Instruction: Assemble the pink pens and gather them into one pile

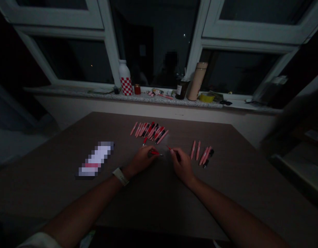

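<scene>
Over the middle of the table, my left hand (143, 160) is closed in a pinch on a red pen part (155, 153) with a silvery tip that points right. Across a small gap, the fingers of my right hand (182, 166) pinch a thin red stick (168, 147), perhaps a pen refill; the dim light hides its detail. Just beyond my left fingers lies another red pen part (145, 141) with a pale tip. A pile of pink, red and black pens (140, 130) spreads behind both hands. To the right of my right hand, several pink pens (198, 150) lie apart from the pile.
A lit, pixelated phone-like slab (96, 158) lies left on the brown table (138, 206). Along the windowsill (104, 95) stand a red-checkered white bottle (125, 77), a small red jar (137, 89), a dark container (181, 89), a beige flask (197, 81) and yellow tape (206, 97).
</scene>
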